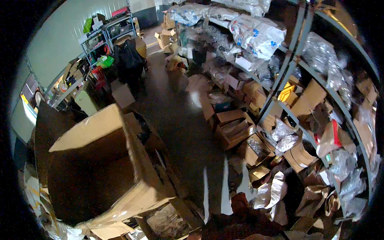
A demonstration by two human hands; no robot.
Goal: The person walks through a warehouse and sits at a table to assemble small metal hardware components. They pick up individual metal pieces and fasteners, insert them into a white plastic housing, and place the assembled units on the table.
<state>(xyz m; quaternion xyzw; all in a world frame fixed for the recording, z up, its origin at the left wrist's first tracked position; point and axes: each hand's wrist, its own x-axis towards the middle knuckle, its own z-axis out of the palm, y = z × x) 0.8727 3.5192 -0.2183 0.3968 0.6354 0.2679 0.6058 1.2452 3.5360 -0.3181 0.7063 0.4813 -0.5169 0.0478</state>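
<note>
Neither of my hands can be made out. A dark reddish-brown shape (242,222), perhaps clothing, rises from the lower edge; I cannot tell what it is. Close by on the left stands a large open cardboard box (138,160), its inside in deep shadow. Below its right corner, a smaller open carton (168,222) holds something crumpled and brownish. Right of the dark shape lie a crumpled white sheet or bag (276,190) and several brown paper pieces.
Metal shelving (280,74) runs along the right, loaded with cartons and plastic-wrapped bundles (256,34). Open cardboard boxes (234,128) line its foot. A dark floor aisle (172,108) leads away to a far shelf rack (108,36) and a black-draped object (128,58).
</note>
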